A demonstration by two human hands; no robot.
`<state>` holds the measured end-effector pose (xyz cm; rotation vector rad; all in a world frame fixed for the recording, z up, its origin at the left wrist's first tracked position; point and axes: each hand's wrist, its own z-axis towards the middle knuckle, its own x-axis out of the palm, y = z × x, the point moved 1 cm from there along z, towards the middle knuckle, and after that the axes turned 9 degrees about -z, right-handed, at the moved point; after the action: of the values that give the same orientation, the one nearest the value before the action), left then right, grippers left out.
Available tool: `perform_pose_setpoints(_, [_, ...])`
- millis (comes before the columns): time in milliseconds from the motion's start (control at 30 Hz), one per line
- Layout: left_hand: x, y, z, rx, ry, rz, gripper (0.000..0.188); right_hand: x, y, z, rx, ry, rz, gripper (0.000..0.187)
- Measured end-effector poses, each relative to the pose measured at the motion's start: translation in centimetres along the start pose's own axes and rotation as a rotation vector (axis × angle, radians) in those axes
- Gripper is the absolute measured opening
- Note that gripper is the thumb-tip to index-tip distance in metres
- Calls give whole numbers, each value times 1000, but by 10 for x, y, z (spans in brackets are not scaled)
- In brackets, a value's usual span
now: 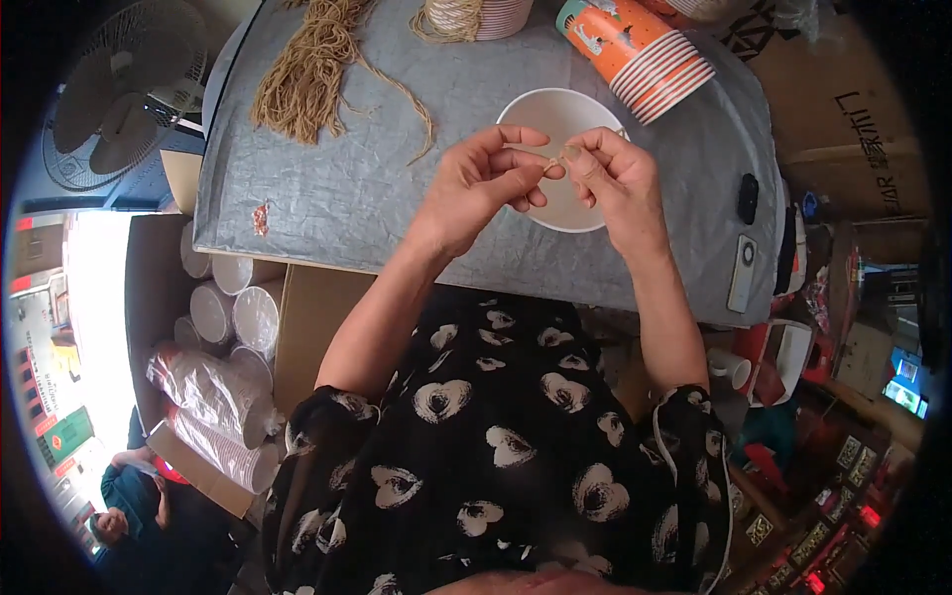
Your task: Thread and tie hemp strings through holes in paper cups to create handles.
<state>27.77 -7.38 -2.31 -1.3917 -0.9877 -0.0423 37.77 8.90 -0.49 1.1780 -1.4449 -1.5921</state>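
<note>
My left hand (474, 188) and my right hand (620, 183) meet over a white paper bucket (513, 109) near the table's front edge. Thumb and forefinger of each are pinched on a short piece of tan twine (553, 166), which shows a small loop between them. The fingers hide much of the twine. Beneath the hands, the bucket stands with its round mouth facing up. A bundle of loose brown twine strands (302, 89) lies at the far left of the table, one strand trailing toward my left hand.
Nested orange printed buckets (645, 59) lie tilted behind my right hand. Another bucket wound with cord (476, 18) is at the back. A black object (748, 198) and a pale remote-like device (742, 274) rest at right. An open carton (297, 307) with wrapped stacks (213, 397) stands left, below a fan (124, 109).
</note>
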Motion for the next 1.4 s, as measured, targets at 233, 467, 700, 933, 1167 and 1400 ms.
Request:
perform_pose_setpoints(233, [-1, -1, -1, 18, 17, 30, 35, -1, 5, 1, -90, -66, -161, 16])
perform_pose_setpoints(467, [9, -5, 0, 41, 5, 207, 25, -4, 11, -1, -101, 0, -96, 13])
perform_pose_setpoints(700, [4, -12, -6, 144, 40, 375, 19, -17, 25, -5, -84, 161, -436, 12])
perform_pose_setpoints(933, [7, -25, -13, 270, 95, 874, 10, -38, 34, -12, -278, 84, -360, 5])
perform_pose_setpoints(1167, [2, -16, -15, 466, 159, 987, 9, -69, 38, -11, -353, -119, -174, 6])
perform_pose_setpoints(1400, [3, -12, -20, 311, 226, 943, 17, -67, 49, 3, -352, -197, -144, 4])
